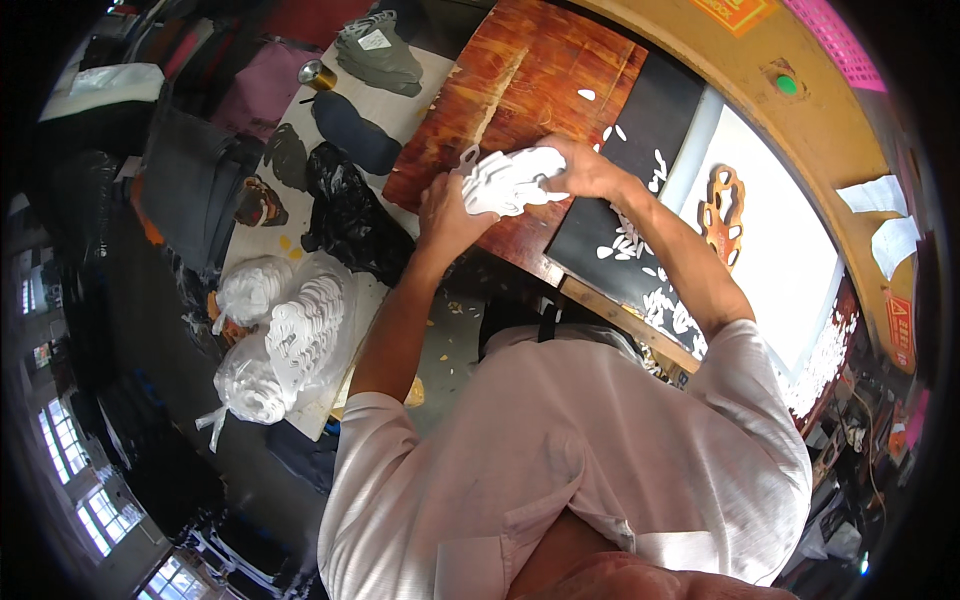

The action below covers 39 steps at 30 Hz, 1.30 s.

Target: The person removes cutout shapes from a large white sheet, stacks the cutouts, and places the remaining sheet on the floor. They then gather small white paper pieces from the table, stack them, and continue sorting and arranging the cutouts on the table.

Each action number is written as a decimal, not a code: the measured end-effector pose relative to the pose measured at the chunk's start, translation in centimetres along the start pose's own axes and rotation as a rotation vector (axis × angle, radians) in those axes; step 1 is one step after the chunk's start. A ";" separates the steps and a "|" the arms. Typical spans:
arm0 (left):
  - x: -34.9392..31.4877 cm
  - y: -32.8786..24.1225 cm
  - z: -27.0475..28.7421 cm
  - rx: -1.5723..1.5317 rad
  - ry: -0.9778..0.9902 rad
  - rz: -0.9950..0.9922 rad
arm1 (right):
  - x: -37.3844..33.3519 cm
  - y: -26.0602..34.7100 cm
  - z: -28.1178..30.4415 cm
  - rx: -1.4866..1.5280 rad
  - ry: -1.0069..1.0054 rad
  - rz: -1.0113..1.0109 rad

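stack: white cut-outs [512, 182] over the reddish tabletop [560, 70], whether touching i cannot tell; ragged edges could let pieces slip.
left fingers [441, 197]: clasping its left end; slackening might fan it apart.
right fingers [572, 165]: gripping its right end; uneven squeezing could buckle it.
white scraps [627, 240]: under my forearm, easily brushed in.

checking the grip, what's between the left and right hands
In the head view, a stack of white pieces is held between the left hand and right hand.
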<state>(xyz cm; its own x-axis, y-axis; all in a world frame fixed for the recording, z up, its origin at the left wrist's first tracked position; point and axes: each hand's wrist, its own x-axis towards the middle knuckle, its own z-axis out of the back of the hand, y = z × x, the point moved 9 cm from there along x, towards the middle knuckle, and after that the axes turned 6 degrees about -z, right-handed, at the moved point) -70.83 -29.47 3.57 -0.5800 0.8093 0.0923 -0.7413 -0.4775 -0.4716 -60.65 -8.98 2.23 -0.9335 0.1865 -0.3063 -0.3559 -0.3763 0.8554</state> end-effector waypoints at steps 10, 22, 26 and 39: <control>-5.5 -3.1 -0.2 0.046 -0.222 -0.362 | -6.0 2.3 -1.9 -0.270 -0.138 0.270; -2.6 -2.3 -0.5 -0.128 -0.134 -0.275 | -3.8 -1.5 0.4 0.272 -0.040 -0.045; -3.4 -2.5 -0.6 -0.101 -0.145 -0.304 | -2.8 -2.0 0.1 0.312 -0.088 -0.070; -4.7 -3.3 -0.2 -0.059 -0.226 -0.382 | -2.7 -4.1 -0.5 0.470 -0.374 -0.060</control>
<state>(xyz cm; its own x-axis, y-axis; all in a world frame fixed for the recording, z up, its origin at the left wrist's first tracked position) -65.56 -31.58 4.52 -0.3319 0.8259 0.4558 -0.9000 -0.1326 -0.4152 -56.73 -8.38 -0.67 -0.8030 0.5338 -0.2651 -0.2702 0.0703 0.9602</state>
